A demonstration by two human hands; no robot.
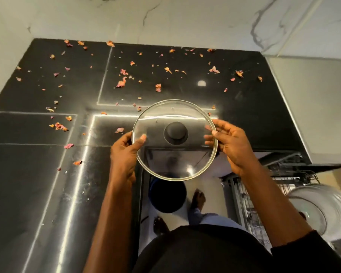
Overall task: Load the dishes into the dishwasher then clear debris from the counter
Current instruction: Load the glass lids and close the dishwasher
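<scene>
Between the left hand (pixel 124 154) and right hand (pixel 230 146) sits a lid (pixel 174 140). Both hands grip its rim. Petals (pixel 120 83) lie on the counter (pixel 28 174).

Free room and obstacles about the grip. The glass lid (pixel 174 140), pinched at its rim by the left hand (pixel 124 154) and right hand (pixel 230 146), fills the gap between them. Beyond the grip, the black counter (pixel 244 119) bears only flat petal debris (pixel 121 82) up to the marble wall (pixel 165 20). Below right of the grip, the dishwasher rack (pixel 287 180) with upright plates (pixel 323 209) blocks passage.
</scene>
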